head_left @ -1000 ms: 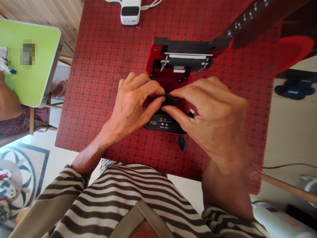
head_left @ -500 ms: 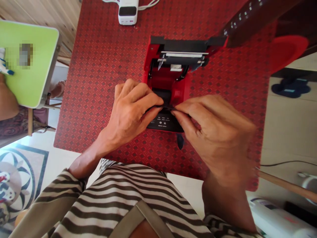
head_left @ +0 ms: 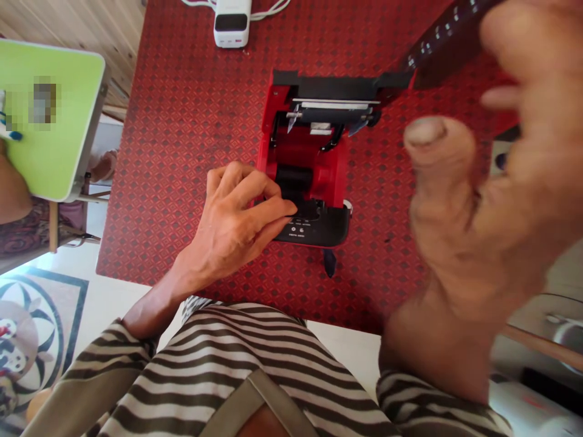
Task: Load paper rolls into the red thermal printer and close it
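A red and black label printer point(head_left: 339, 161) stands on the table with its dark lid point(head_left: 441, 36) swung up to the right. In its bay lies a black roll point(head_left: 295, 178), and thin black film runs forward from it over the front panel point(head_left: 319, 233). My left hand point(head_left: 241, 212) pinches the film's left side at the front edge, its fingertips against the panel. My right hand point(head_left: 496, 164) is raised at the right, close to the camera and overlapping the lid. Its thumb stands apart from the fingers and nothing shows in it; the fingers are partly blurred and cut off.
A white power bank point(head_left: 231, 24) with white cables lies at the back of the red patterned table point(head_left: 182, 115). To the left is a green folding table point(head_left: 68, 145) with another person's arm point(head_left: 16, 182) beside it. A dark flap point(head_left: 330, 262) sticks out below the printer's front.
My right hand has let go of the black film and moved up and right toward the raised lid. My left hand stays at the film, and the roll and front panel show more.
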`<state>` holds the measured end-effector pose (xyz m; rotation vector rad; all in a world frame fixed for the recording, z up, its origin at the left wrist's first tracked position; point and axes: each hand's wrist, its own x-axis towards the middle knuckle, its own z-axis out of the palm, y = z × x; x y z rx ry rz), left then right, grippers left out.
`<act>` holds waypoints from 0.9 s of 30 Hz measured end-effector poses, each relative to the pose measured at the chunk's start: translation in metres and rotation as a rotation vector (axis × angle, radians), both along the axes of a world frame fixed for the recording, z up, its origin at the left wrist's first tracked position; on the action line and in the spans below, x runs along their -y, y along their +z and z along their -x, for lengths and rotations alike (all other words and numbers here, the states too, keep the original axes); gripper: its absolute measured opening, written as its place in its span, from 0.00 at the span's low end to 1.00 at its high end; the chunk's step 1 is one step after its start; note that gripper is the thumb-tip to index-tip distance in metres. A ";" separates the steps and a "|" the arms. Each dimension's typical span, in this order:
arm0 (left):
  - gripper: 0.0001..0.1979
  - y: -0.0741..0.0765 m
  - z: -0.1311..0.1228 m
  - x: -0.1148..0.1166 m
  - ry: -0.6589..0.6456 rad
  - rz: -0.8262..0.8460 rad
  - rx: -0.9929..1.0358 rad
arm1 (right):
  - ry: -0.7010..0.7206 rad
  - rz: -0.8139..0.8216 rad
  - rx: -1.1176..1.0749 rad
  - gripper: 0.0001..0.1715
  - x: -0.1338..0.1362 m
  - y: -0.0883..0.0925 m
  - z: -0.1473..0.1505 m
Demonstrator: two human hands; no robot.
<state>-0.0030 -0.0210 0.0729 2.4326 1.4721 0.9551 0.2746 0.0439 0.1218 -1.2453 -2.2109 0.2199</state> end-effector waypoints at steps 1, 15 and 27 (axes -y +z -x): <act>0.10 0.002 -0.001 0.001 -0.001 -0.009 0.000 | -0.022 -0.046 0.010 0.37 -0.009 -0.001 0.003; 0.13 0.005 -0.003 0.004 -0.017 -0.151 -0.002 | 0.047 -0.224 -0.133 0.17 0.028 -0.027 0.002; 0.05 -0.001 0.005 0.003 -0.083 -0.113 0.101 | 0.112 -0.214 -0.081 0.14 0.046 -0.043 -0.003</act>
